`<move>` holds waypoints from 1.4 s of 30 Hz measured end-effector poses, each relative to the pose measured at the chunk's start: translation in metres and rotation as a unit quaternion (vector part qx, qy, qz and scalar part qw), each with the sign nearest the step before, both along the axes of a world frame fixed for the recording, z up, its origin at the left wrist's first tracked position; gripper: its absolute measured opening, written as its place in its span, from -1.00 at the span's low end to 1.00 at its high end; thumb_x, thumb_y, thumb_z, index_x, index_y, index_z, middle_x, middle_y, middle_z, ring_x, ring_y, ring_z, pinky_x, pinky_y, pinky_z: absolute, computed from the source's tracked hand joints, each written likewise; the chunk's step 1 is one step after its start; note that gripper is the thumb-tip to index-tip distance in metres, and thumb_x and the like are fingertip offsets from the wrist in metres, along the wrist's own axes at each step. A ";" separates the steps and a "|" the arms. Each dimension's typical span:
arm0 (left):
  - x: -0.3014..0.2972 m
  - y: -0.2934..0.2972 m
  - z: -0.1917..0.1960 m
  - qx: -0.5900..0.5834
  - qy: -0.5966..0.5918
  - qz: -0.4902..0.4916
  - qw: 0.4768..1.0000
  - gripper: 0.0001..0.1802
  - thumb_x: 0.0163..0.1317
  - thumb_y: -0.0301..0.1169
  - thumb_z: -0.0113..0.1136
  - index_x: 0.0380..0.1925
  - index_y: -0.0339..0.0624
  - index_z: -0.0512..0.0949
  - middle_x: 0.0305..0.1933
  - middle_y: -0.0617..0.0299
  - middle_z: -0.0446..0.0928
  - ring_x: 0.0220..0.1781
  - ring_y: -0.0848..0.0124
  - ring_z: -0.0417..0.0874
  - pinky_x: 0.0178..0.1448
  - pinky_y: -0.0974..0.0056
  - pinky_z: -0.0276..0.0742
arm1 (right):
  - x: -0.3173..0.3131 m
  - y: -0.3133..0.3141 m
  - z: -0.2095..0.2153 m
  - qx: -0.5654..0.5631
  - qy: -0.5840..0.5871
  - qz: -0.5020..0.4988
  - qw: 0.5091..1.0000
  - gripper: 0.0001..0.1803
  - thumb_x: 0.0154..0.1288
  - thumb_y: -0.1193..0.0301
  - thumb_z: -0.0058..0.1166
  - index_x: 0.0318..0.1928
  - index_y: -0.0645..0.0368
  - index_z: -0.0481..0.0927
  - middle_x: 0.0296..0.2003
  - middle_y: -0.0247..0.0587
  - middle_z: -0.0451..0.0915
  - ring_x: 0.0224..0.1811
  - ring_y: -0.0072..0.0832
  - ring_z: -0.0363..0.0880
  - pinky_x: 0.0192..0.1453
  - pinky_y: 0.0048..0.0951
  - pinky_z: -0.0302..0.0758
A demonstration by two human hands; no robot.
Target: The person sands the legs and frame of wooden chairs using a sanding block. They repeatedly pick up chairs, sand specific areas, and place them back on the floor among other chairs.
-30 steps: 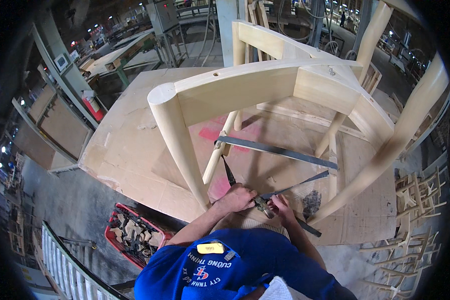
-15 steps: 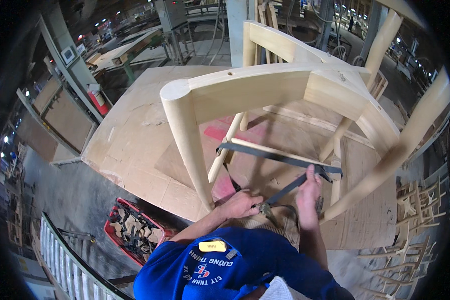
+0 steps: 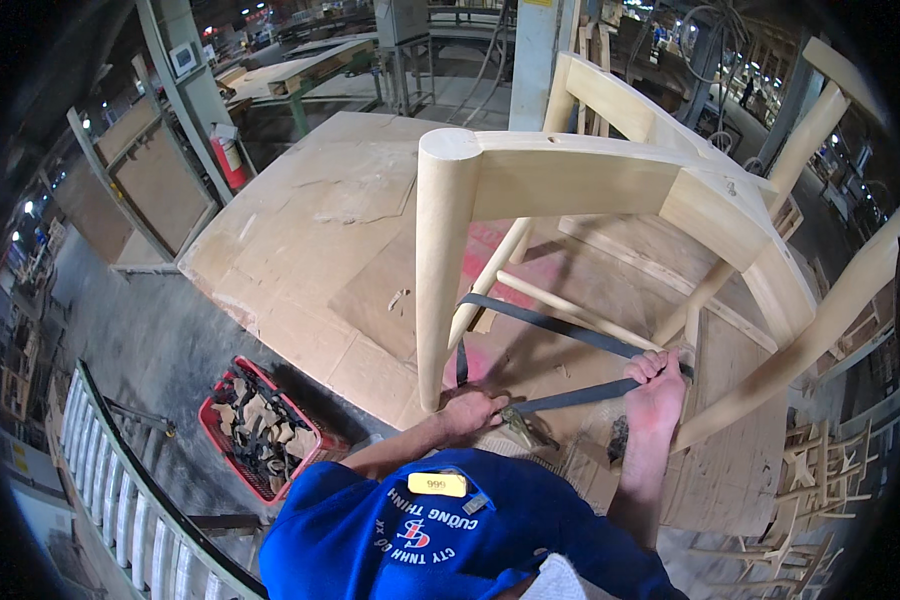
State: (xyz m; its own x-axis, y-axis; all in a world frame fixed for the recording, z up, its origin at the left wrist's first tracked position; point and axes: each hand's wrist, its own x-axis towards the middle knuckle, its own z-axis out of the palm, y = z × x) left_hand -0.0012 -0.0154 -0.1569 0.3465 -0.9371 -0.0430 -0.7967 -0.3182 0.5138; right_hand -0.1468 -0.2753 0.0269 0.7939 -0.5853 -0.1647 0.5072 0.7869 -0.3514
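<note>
Tabletop (image 3: 300, 250): cardboard-covered, under the wooden chair frame (image 3: 570, 190)
Webbing strap (image 3: 560, 327): across the frame's lower part
Left hand (image 3: 473, 412): grasping the ratchet buckle (image 3: 517, 428)
Right hand (image 3: 655, 375): clenched on the strap
Floor: red basket (image 3: 236, 468) of scraps
Pillar (image 3: 192, 100): fire extinguisher (image 3: 231, 162) beside it

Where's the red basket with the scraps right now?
The red basket is at the lower left of the head view, between the cardboard-covered table and the metal rollers.

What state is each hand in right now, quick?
Left hand: closed, holding the metal buckle.
Right hand: closed, holding the dark strap.
</note>
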 end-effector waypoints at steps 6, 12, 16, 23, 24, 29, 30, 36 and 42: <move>0.000 -0.015 -0.003 -0.102 -0.043 -0.048 0.993 -0.64 0.17 -0.27 0.22 -0.02 -0.07 0.53 -0.15 0.03 0.61 -0.15 0.00 0.68 -0.12 -0.02 0.62 | -0.007 -0.020 0.008 0.029 -0.175 0.006 0.984 -0.81 0.54 0.31 -0.07 -0.08 0.17 0.43 -0.27 -0.31 0.36 -0.18 -0.45 0.32 0.02 -0.42 0.34; -0.016 -0.018 -0.007 -0.106 -0.038 -0.090 0.990 -0.57 0.15 -0.28 0.26 0.08 0.09 0.54 -0.28 0.01 0.62 -0.24 0.02 0.69 -0.20 -0.03 0.60 | -0.004 0.055 -0.021 -0.459 0.165 0.019 0.873 -0.38 0.44 0.36 0.09 0.40 0.27 0.22 0.19 -0.10 0.45 0.26 -0.34 0.38 0.32 -0.31 0.29; -0.023 -0.020 -0.004 -0.160 0.072 -0.056 0.983 -0.56 0.18 -0.30 0.25 0.10 0.04 0.53 -0.26 -0.07 0.64 -0.23 -0.05 0.68 -0.16 -0.07 0.58 | -0.004 0.069 -0.082 -0.690 0.259 0.204 0.644 -0.25 0.34 0.22 0.19 0.40 0.36 0.25 0.43 0.17 0.21 0.51 -0.12 0.13 0.55 -0.21 0.06; -0.019 -0.015 0.021 -0.168 0.221 0.002 0.961 -0.60 0.22 -0.37 0.16 0.08 -0.12 0.52 -0.21 -0.09 0.66 -0.17 -0.03 0.72 -0.05 0.02 0.60 | -0.024 0.036 -0.091 -0.382 0.276 0.092 0.877 -0.60 0.61 0.16 -0.15 -0.15 0.26 0.55 -0.56 -0.31 0.53 -0.53 -0.46 0.51 -0.38 -0.40 0.47; -0.018 -0.009 0.019 -0.147 0.206 0.014 0.967 -0.61 0.20 -0.35 0.18 0.05 -0.14 0.53 -0.21 -0.09 0.65 -0.16 -0.05 0.70 -0.04 0.00 0.58 | -0.028 0.030 -0.073 -0.326 0.220 0.087 0.915 -0.59 0.61 0.13 -0.16 -0.22 0.22 0.52 -0.62 -0.37 0.41 -0.62 -0.54 0.38 -0.50 -0.46 0.33; -0.018 -0.005 0.003 -0.149 0.040 -0.050 0.987 -0.63 0.21 -0.24 0.21 0.00 -0.12 0.52 -0.14 0.00 0.59 -0.16 -0.04 0.66 -0.04 -0.06 0.54 | -0.043 0.027 -0.007 -0.347 0.112 -0.055 0.930 -0.57 0.63 0.10 -0.21 -0.32 0.16 0.44 -0.72 -0.49 0.16 -0.77 -0.68 0.06 -0.67 -0.54 0.03; -0.019 -0.008 -0.001 -0.158 0.001 -0.039 0.987 -0.63 0.23 -0.22 0.20 -0.01 -0.11 0.52 -0.12 0.02 0.57 -0.15 -0.03 0.65 -0.05 -0.07 0.54 | -0.045 0.031 0.003 -0.370 0.103 -0.093 0.919 -0.56 0.63 0.09 -0.22 -0.33 0.15 0.43 -0.72 -0.49 0.15 -0.77 -0.68 0.03 -0.67 -0.54 0.03; -0.003 -0.003 -0.015 -0.131 -0.030 0.086 0.987 -0.67 0.31 -0.22 0.15 0.02 -0.05 0.48 -0.11 0.01 0.53 -0.09 0.00 0.62 0.02 0.00 0.54 | -0.044 0.024 0.047 -0.217 -0.092 -0.024 0.972 -0.54 0.66 0.03 -0.41 -0.18 0.02 0.49 -0.75 -0.54 0.08 -0.77 -0.65 -0.08 -0.60 -0.52 -0.04; -0.005 -0.006 -0.028 -0.120 -0.092 0.157 0.976 -0.60 0.29 -0.26 0.19 0.12 -0.02 0.48 -0.09 0.01 0.54 -0.14 -0.01 0.64 -0.09 -0.04 0.57 | -0.025 0.056 0.051 -0.146 -0.128 0.088 0.977 -0.56 0.68 0.06 -0.51 -0.08 0.00 0.45 -0.73 -0.51 0.03 -0.74 -0.64 -0.05 -0.55 -0.49 0.03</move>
